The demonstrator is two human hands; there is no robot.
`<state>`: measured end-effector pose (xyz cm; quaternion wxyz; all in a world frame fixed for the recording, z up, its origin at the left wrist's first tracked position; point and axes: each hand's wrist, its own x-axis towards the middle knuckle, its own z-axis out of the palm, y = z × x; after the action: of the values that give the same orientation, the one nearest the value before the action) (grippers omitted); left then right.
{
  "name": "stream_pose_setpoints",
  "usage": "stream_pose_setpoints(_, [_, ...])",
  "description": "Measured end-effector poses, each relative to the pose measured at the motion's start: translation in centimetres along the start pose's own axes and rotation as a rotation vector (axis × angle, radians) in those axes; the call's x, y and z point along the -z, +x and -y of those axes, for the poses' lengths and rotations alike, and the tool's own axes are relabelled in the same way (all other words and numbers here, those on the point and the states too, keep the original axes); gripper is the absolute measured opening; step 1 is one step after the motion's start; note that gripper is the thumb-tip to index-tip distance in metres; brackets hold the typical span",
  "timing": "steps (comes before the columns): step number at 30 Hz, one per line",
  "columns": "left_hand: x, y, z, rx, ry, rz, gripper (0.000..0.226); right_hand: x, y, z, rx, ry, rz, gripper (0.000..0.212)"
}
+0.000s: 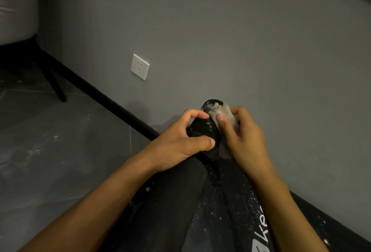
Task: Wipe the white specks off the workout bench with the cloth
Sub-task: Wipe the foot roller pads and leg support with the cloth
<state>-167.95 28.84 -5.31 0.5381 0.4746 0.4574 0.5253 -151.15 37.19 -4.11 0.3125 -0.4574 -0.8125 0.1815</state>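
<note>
Two hands are being shown at the far rounded end (202, 129) of the workout bench (216, 211), a black, finely textured pad that is being viewed lengthwise and is scattered with white specks (239, 197). The end is being gripped by the left hand (180, 141), thumb and fingers curled around it. A crumpled, fuzzy, pale cloth (222, 111) is being pinched by the right hand (245, 133) and pressed against the end's upper right side. A square white socket (140, 66) is being displayed on the smooth grey wall (241, 41) behind.
</note>
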Motion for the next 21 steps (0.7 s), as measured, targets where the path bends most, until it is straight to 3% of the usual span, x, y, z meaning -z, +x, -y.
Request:
stream_pose_setpoints(4, [-0.1, 0.1, 0.2, 0.006, -0.003, -0.003, 0.046, 0.3, 0.0, 0.3, 0.037, -0.064, 0.104, 0.016])
stream_pose_setpoints(8, [0.0, 0.2, 0.3, 0.016, 0.001, -0.006, 0.046, 0.9, 0.4, 1.0, 0.174, -0.073, 0.097, 0.005])
stream_pose_setpoints(13, [0.2, 0.1, 0.4, 0.007, 0.018, 0.015, 0.051, 2.0, -1.5, 1.4, 0.286, 0.077, 0.263, 0.011])
stream_pose_setpoints(18, [0.3, 0.4, 0.5, 0.053, 0.067, 0.051, 0.057, 1.2, 0.8, 1.0, 0.276, -0.161, 0.083, 0.007])
stream_pose_setpoints(21, [0.3, 0.4, 0.6, 0.055, 0.031, 0.055, 0.052, 0.5, 0.8, 1.2, 0.235, -0.099, 0.045, 0.005])
